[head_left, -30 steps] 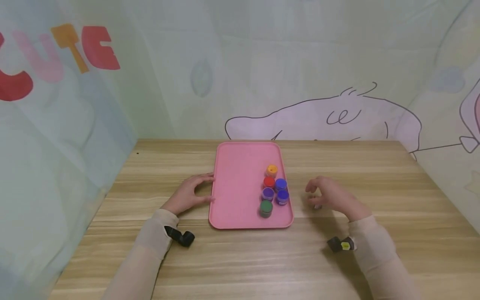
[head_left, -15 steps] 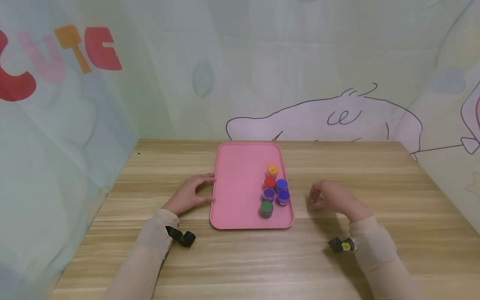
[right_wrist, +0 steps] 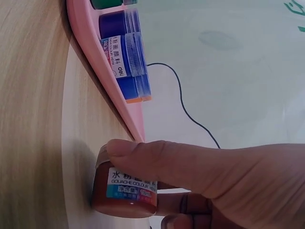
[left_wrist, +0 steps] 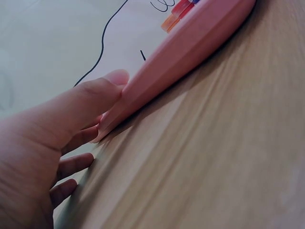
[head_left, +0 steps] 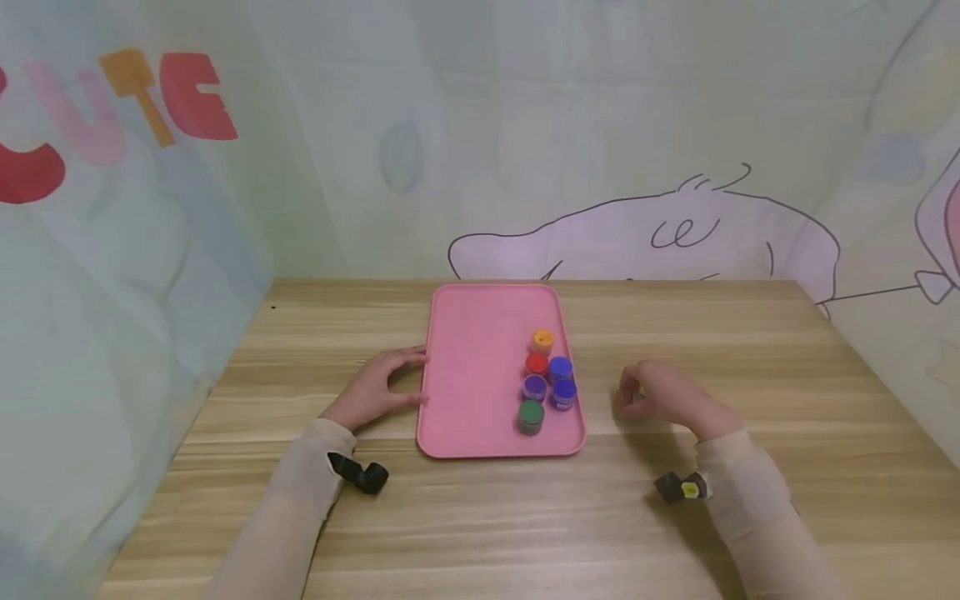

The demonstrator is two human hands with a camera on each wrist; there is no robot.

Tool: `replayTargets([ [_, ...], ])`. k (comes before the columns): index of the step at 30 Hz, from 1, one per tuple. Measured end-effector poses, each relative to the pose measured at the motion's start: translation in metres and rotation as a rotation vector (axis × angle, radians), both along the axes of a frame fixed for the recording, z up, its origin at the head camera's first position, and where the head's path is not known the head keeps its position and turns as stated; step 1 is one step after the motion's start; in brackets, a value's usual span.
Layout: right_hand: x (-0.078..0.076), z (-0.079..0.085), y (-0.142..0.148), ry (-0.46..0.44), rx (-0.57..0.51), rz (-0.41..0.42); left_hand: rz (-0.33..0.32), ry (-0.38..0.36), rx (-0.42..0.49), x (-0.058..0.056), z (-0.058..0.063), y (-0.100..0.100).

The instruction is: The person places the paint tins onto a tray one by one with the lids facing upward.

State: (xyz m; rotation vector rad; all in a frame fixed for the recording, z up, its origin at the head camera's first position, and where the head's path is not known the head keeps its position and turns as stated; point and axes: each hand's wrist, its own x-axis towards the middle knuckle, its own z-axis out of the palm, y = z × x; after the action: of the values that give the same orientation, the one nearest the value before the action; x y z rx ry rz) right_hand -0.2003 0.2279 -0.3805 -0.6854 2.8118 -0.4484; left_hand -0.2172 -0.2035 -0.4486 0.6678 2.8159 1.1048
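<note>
In the head view, my left hand (head_left: 375,387) rests at the left edge of a pink tray (head_left: 472,367), thumb and fingers spread apart. The left wrist view shows that thumb touching the tray's rim. To the right of the tray, my right hand (head_left: 663,396) pinches a small brown gouache paint jar (right_wrist: 128,193) close to the table. That jar lies tipped on its side, its lid end partly covered by my thumb. On the tray's right half stand an orange jar (head_left: 542,340), a red jar (head_left: 536,365), a green jar (head_left: 531,417) and several blue and purple jars (head_left: 563,393).
The wooden table (head_left: 480,525) stretches around the tray, up to a printed cloth backdrop (head_left: 337,167). Each wrist carries a small black camera (head_left: 371,477). The tray's left half shows bare pink surface (head_left: 465,333).
My right hand's fingers have closed round the small jar, and the hand has shifted slightly to the right. The left hand, the tray and its jars stay in place.
</note>
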Motion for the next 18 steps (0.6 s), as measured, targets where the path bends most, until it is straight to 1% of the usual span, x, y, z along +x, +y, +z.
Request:
replayTargets([
  [3, 0.0005, 0.0016, 0.0001, -0.006, 0.001, -0.011, -0.002, 0.001, 0.001, -0.0002, -0.0002, -0.0005],
  [9, -0.0001, 0.0054, -0.0004, -0.053, -0.022, -0.044, -0.003, 0.018, 0.000, -0.0006, -0.0003, -0.0008],
  [14, 0.0006, 0.0080, -0.0012, -0.019, -0.021, -0.030, -0.009, 0.031, -0.001, -0.0016, -0.0008, -0.0012],
  [18, 0.0012, 0.0088, -0.0032, -0.015, -0.029, -0.023, -0.012, 0.028, 0.004, -0.0020, -0.0014, -0.0010],
])
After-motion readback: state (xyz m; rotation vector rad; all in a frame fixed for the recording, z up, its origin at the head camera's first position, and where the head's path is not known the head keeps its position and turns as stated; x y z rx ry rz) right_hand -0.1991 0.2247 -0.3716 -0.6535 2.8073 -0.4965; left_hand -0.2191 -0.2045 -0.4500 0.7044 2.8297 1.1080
